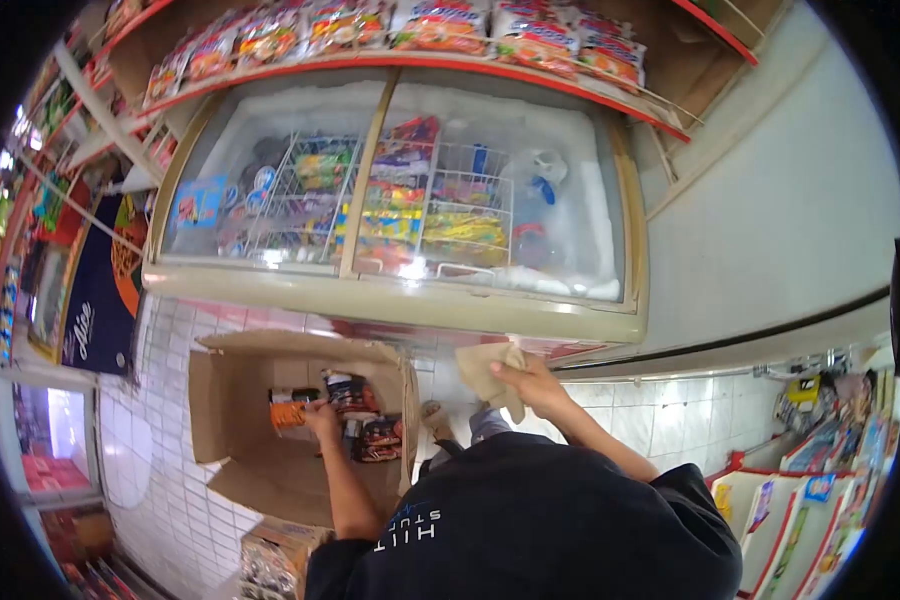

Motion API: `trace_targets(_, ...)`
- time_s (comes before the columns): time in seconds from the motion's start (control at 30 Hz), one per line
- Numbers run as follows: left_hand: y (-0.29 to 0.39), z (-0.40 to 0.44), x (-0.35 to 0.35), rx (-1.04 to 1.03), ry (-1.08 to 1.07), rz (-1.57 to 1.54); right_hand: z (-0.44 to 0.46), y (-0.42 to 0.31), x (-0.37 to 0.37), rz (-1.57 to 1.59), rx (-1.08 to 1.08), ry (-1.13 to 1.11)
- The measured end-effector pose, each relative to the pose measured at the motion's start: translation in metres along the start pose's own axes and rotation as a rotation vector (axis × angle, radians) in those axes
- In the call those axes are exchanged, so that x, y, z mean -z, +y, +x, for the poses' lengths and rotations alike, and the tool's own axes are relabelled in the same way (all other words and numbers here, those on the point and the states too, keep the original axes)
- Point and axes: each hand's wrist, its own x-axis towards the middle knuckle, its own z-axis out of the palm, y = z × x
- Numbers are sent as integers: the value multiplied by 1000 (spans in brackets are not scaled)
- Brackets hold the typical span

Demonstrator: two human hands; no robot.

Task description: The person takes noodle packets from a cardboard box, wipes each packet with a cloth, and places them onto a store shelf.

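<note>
Big open cardboard box (210, 400) on the tiled floor, orange-and-black packet (287, 410) inside it, left hand (322, 419) with fingers clamped on the packet's edge. Dark packets (381, 437) right beside that. Further over, right hand (536, 386), fingers pinched round a tan cloth (482, 366), near the freezer (400, 290).

carton walls (211, 400) block sideways passage, top open; freezer (410, 300) bars way forward; room over tiled floor (165, 390) at left.
</note>
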Motion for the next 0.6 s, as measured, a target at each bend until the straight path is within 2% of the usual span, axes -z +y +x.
trace_targets(0.07,23,11,27,-254,-16,75,4,-1,-7,49,18,-28)
trace_targets(0.17,110,-42,49,-374,-28,-35,6,-11,-20,338,-205,-99)
trace_targets(0.27,184,-121,43,-575,-60,-242,8,-17,-35,500,-242,-167)
trace_targets(0.33,218,-168,22,-607,-113,-288,9,-16,-45,531,-223,-190)
trace_targets(0.4,238,-201,-8,-831,-190,-190,3,-31,-56,503,-258,-222)
trace_targets(0.43,236,-205,-24,-921,-208,-120,12,-18,-58,594,-269,-313)
trace_targets(0.47,247,-234,-46,-1104,-215,23,12,-23,-60,601,-263,-317)
trace_targets(0.53,236,-249,-72,-1201,-450,387,6,-40,-63,799,-238,-374)
trace_targets(0.57,230,-260,-90,-1391,-517,453,5,-46,-62,865,-167,-406)
trace_targets(0.6,214,-262,-102,-1496,-559,566,6,-46,-58,869,-157,-407)
